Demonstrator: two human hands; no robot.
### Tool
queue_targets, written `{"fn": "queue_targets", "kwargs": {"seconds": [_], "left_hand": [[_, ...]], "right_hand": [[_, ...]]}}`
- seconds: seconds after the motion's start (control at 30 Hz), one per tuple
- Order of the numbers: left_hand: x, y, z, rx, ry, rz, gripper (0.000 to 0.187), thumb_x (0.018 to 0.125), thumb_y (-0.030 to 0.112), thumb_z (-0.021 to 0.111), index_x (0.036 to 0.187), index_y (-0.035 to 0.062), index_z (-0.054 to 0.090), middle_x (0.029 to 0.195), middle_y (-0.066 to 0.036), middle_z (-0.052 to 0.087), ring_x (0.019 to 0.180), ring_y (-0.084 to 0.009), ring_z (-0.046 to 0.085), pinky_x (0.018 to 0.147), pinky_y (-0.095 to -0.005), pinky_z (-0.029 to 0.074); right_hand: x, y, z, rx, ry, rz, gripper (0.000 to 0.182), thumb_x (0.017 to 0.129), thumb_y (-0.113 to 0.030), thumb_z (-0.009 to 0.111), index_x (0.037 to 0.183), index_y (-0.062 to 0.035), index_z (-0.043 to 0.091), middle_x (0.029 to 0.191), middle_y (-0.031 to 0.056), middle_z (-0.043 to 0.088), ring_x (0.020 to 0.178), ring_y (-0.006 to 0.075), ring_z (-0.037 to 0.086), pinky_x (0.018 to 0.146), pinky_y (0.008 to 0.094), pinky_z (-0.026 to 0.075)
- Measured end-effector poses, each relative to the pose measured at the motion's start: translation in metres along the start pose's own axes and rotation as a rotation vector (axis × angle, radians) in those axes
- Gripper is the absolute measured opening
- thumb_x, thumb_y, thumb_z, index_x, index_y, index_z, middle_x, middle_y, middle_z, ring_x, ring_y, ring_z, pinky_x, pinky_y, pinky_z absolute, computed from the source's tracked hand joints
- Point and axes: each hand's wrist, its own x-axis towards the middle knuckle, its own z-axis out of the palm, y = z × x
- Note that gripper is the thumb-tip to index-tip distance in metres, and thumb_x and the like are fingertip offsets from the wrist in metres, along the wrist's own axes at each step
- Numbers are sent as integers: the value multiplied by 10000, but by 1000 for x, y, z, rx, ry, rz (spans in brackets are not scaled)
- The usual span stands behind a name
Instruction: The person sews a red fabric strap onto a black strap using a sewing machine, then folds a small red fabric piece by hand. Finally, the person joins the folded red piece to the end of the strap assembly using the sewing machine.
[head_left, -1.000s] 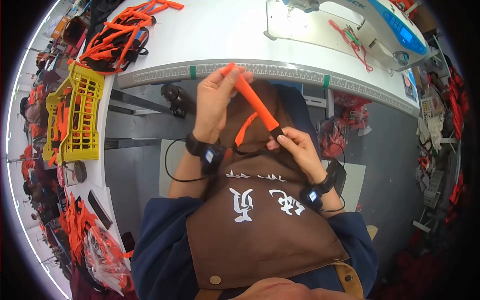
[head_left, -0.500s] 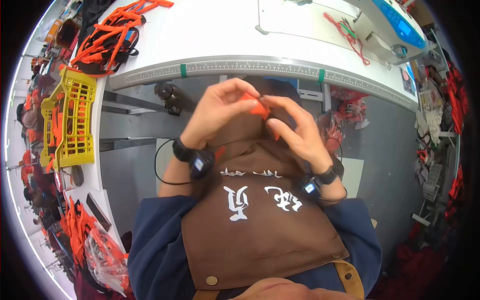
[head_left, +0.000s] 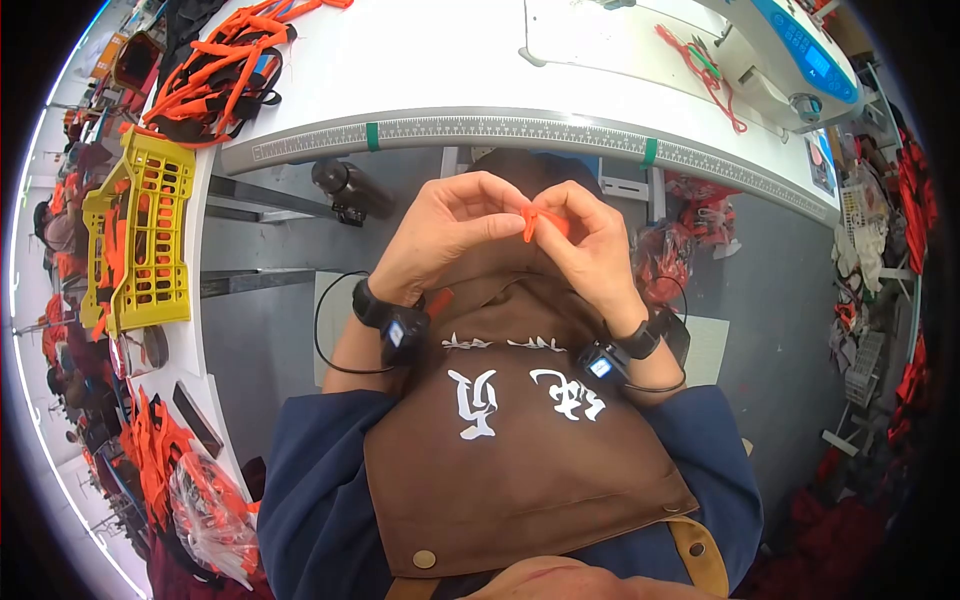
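A small piece of bright orange fabric point(head_left: 533, 222), narrow and folded, is held up in front of my brown apron point(head_left: 520, 480). My left hand point(head_left: 455, 225) pinches its left side between thumb and fingertips. From the other side, my right hand point(head_left: 585, 245) grips it too, with thumb and curled forefinger close to the left fingertips. Part of the fabric is hidden behind the right fingers. Both hands are over my lap, in front of the table edge.
A ruler strip point(head_left: 500, 130) runs along the white table point(head_left: 400, 60) edge. Orange and black straps point(head_left: 225, 80) lie at its left, beside a yellow basket point(head_left: 155, 230). A sewing machine point(head_left: 790, 50) and red cord point(head_left: 705, 75) are at right. A dark bottle point(head_left: 350, 190) is below the table.
My right hand has closed in toward the left, and its fingers now pinch the fabric. The orange piece has turned and looks narrower between the fingertips.
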Motion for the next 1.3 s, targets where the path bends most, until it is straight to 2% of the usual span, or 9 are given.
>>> {"fn": "queue_targets", "kwargs": {"seconds": [0.2, 0.4, 0.5, 0.7, 0.8, 0.9, 1.03, 1.13, 1.3], "left_hand": [[-5, -1, 10, 76, 36, 78, 158, 987, -31, 772, 1135, -5, 723, 1124, -52, 736, 1061, -102, 714, 988, -268, 577], [-12, -9, 20, 86, 142, 218, 99, 986, -10, 741, 1082, 6, 722, 1077, -24, 735, 997, -86, 719, 909, -259, 592], [-8, -19, 21, 168, 330, 282, 87, 984, -16, 729, 1070, -2, 721, 1066, -20, 715, 998, -85, 717, 880, -263, 599], [-4, -14, 9, 467, 290, 464, 158, 992, -94, 688, 1127, -13, 673, 1095, -33, 682, 991, -80, 690, 924, -252, 563], [-7, -8, 10, 124, 171, 286, 141, 1015, -64, 662, 1144, -9, 669, 1107, -35, 672, 983, -93, 685, 893, -246, 558], [-1, -16, -5, -471, -84, 61, 163, 1050, 10, 646, 1213, 12, 658, 1131, -51, 680, 985, -112, 683, 856, -247, 556], [2, -22, 3, -588, -41, -78, 240, 1070, 109, 670, 1300, 51, 633, 1159, -72, 711, 1026, -137, 702, 850, -273, 585], [-5, -15, 13, -513, 24, -96, 219, 1070, 115, 670, 1279, 57, 639, 1163, -63, 720, 1060, -143, 718, 874, -281, 601], [0, -22, 2, -613, -64, -91, 91, 1074, 125, 674, 1161, 100, 667, 1183, -60, 742, 1060, -134, 732, 905, -278, 594]], "right_hand": [[0, -12, 9, -346, 178, -245, 117, 865, -88, 800, 916, -46, 704, 816, 88, 694, 679, 256, 682, 621, 356, 536], [0, -16, 11, -501, 267, -406, 146, 816, -50, 822, 887, -72, 696, 773, 64, 651, 657, 256, 660, 594, 368, 517], [-2, -20, 8, -626, 296, -552, 172, 793, -18, 821, 886, -77, 690, 772, 55, 651, 650, 238, 651, 587, 360, 507], [-2, -18, 5, -643, 321, -619, 205, 773, 17, 823, 898, -73, 688, 761, 47, 652, 646, 229, 650, 589, 346, 506], [-3, -17, 1, -621, 334, -628, 224, 769, 32, 834, 926, -67, 710, 774, 45, 670, 644, 224, 658, 591, 337, 509], [-3, -15, 2, -655, 378, -726, 234, 775, 26, 842, 960, -54, 723, 802, 52, 687, 648, 223, 661, 586, 335, 505], [-1, -8, 0, -680, 385, -764, 266, 775, 13, 855, 1005, -45, 735, 838, 52, 703, 654, 215, 660, 579, 331, 497], [-1, -5, -1, -700, 353, -778, 291, 776, 4, 859, 1038, -43, 740, 861, 50, 710, 664, 210, 662, 579, 329, 493], [2, 0, 0, -705, 300, -808, 321, 788, -3, 853, 1086, -44, 744, 903, 48, 722, 683, 206, 666, 587, 329, 494]]}}
